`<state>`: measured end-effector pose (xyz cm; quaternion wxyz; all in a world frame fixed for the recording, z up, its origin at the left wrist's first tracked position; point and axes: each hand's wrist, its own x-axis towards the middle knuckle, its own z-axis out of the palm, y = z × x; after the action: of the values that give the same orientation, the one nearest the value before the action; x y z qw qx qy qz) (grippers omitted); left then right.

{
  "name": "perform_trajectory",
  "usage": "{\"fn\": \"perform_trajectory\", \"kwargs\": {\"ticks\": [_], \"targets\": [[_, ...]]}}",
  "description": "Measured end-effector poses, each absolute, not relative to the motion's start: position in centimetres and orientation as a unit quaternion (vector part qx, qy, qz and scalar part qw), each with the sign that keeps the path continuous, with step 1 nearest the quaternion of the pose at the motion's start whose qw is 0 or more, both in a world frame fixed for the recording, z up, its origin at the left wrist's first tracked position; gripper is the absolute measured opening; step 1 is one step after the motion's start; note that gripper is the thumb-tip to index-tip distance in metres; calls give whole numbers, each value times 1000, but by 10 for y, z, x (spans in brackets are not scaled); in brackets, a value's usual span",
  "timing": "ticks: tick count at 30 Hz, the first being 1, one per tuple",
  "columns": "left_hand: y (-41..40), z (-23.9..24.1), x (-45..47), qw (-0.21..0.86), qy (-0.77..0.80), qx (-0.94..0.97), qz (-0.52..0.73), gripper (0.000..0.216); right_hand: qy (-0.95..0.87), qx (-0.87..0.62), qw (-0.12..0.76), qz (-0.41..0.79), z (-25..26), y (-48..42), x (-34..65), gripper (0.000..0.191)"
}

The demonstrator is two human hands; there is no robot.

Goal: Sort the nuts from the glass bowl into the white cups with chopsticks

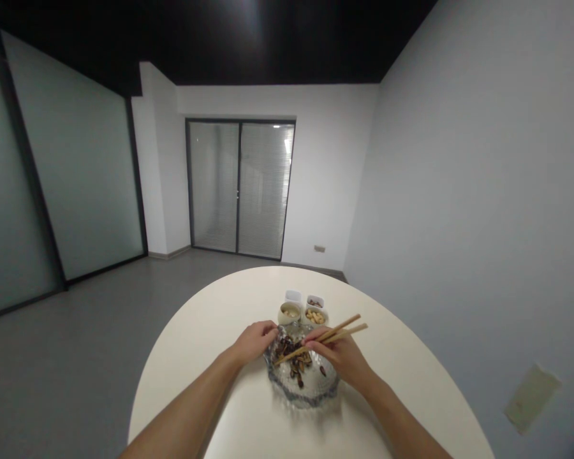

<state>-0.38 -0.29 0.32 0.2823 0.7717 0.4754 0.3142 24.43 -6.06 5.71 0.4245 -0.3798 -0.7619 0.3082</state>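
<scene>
A clear glass bowl (310,401) with a wavy rim stands on the round table, with dark brown dried pieces (300,368) lying in it. My left hand (256,341) is closed on the bowl's left rim, its fingertips at the edge. In my right hand (342,357) is a pair of wooden chopsticks (347,323), gripped above the bowl's right side. Their tips reach down to the left among the dark pieces; whether they pinch one I cannot tell. A single dark reddish piece (322,370) lies apart at the bowl's right.
Behind the bowl stand a cup with pale pieces (290,312), a dish of tan nut-like pieces (316,317), a small dish of reddish pieces (315,301) and a white dish (293,296). The cream table (191,344) has a curved edge; a wall (483,223) rises at right.
</scene>
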Motion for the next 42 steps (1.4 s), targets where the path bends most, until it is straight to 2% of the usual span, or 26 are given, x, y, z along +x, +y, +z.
{"fn": "perform_trajectory", "kwargs": {"ticks": [14,38,42], "targets": [[-2,3,-4,284,475,772,313,37,-776,-389,416,270,57,-59,246,27],[-4,7,-3,290,475,769,315,37,-770,-368,416,313,56,-66,243,29],[-5,8,-3,287,475,771,312,37,-767,-361,441,295,56,-64,246,28]]}}
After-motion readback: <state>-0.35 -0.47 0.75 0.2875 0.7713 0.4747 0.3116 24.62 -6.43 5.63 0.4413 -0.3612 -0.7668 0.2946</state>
